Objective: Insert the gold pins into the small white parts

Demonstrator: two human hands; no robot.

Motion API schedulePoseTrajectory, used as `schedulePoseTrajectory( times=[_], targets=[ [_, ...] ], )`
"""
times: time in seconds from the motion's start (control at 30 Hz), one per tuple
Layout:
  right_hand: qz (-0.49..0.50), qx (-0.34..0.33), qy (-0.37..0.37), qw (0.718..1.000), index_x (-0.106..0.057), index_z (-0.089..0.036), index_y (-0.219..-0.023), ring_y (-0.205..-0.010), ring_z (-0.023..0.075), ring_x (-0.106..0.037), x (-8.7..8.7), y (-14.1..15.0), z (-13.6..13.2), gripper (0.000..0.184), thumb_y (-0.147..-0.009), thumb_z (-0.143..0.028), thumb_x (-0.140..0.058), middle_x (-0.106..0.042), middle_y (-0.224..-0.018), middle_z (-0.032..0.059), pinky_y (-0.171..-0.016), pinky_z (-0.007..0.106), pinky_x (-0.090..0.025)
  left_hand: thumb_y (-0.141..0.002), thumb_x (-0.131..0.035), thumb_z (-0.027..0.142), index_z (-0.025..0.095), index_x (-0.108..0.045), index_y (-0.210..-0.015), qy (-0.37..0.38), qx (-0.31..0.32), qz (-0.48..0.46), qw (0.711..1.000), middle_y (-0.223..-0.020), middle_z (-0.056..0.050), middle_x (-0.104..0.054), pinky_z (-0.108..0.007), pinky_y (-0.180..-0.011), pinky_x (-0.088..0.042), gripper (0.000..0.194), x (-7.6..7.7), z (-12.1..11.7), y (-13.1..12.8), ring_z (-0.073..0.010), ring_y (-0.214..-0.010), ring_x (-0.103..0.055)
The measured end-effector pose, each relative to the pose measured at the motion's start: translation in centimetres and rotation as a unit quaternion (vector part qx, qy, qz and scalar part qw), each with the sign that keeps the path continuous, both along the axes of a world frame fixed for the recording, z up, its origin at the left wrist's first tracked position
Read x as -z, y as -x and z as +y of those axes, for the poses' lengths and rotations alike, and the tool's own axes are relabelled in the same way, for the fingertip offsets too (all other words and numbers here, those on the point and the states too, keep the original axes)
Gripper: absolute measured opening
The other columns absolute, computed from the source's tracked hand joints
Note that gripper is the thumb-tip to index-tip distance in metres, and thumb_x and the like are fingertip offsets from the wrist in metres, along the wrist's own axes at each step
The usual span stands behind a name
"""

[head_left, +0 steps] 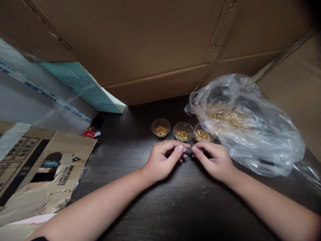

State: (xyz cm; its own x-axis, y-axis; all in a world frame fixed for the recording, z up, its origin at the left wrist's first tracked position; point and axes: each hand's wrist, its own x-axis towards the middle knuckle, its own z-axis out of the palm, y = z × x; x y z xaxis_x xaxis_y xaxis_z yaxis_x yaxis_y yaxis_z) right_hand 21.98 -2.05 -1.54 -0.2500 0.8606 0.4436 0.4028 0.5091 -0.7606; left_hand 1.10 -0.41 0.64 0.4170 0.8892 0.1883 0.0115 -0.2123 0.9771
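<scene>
Pinching a tiny gold-coloured pin at the middle of the view, the person held it in the narrow gap between both hands, just above the table. A small white scrap, perhaps paper or film, though the view was too coarse to tell, showed at the fingertips of the left hand, which was closed in a pinch around it. The right hand was closed in a matching pinch on the pin from the other side, with a second white fleck showing there. Such a pin would have been light, stiff and slippery, easy to drop, and best taken by its shank between 2 fingertips. Just ahead stood 3 clear plastic bowls, each holding a heap of similar gold pins. To their right lay a crumpled clear plastic bag with a bundle of longer gold pins inside. All of this sat on a dark wood-grain tabletop. Torn, flattened cardboard lay at the left, near a small red label, and a brown cardboard panel rose beyond the table.
</scene>
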Motion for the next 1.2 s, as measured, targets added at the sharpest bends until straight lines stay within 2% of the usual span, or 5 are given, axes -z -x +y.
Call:
schedulePoseTrajectory(
  times=[0.1,0.27,0.67,0.9,1.2],
  targets=[
    [0.000,-0.006,0.016,1.000,-0.064,-0.021,-0.097,-0.067,0.0160,-0.071,0.20,-0.03,-0.13,0.009,-0.102,-0.022,-0.055,-0.073,-0.076,0.0014,-0.065,0.028,-0.056,-0.100,-0.058,0.026,0.013,-0.075,-0.107,-0.078,0.010,0.048,0.996,-0.102,-0.012,-0.078,-0.026,-0.073,-0.063,0.023,-0.33,-0.04,0.21,-0.0163,-0.082,-0.075],
    [-0.029,-0.002,0.007,1.000,-0.064,-0.022,-0.103,-0.069,0.0171,-0.071,0.45,0.02,-0.18,0.011,-0.103,-0.022,-0.053,-0.074,-0.080,0.0025,-0.065,0.029,-0.055,-0.097,-0.058,0.016,0.014,-0.075,-0.093,-0.168,0.012,0.075,0.983,-0.107,-0.011,-0.079,-0.031,-0.095,-0.061,0.017,-0.76,-0.11,0.19,-0.0217,-0.110,-0.074],
    [-0.013,0.007,0.027,1.000,-0.066,-0.021,-0.098,-0.067,0.0147,-0.069,0.56,-0.08,-0.06,0.014,-0.103,-0.019,-0.053,-0.072,-0.076,0.0005,-0.065,0.027,-0.053,-0.095,-0.061,0.012,0.014,-0.075,-0.095,-0.181,0.031,0.079,0.980,-0.103,-0.010,-0.079,-0.029,-0.094,-0.060,0.014,-0.56,-0.13,0.19,-0.0225,-0.115,-0.072],
    [-0.039,0.018,0.000,0.999,-0.066,-0.019,-0.099,-0.062,0.0130,-0.064,0.56,0.08,-0.13,0.015,-0.103,-0.019,-0.052,-0.067,-0.072,-0.0001,-0.062,0.025,-0.049,-0.095,-0.061,0.015,0.013,-0.075,-0.096,-0.181,0.041,0.092,0.978,-0.116,-0.015,-0.076,-0.029,-0.096,-0.059,0.014,-0.21,-0.04,0.24,-0.0235,-0.115,-0.072],
    [-0.030,-0.001,-0.041,0.999,-0.066,-0.019,-0.100,-0.068,0.0132,-0.066,0.69,-0.10,0.06,0.013,-0.102,-0.016,-0.053,-0.070,-0.080,0.0012,-0.065,0.024,-0.051,-0.095,-0.061,0.013,0.013,-0.075,-0.098,-0.200,0.027,0.089,0.975,-0.115,-0.011,-0.077,-0.028,-0.094,-0.058,0.015,-0.25,0.11,0.20,-0.0187,-0.107,-0.074]
  ],
)
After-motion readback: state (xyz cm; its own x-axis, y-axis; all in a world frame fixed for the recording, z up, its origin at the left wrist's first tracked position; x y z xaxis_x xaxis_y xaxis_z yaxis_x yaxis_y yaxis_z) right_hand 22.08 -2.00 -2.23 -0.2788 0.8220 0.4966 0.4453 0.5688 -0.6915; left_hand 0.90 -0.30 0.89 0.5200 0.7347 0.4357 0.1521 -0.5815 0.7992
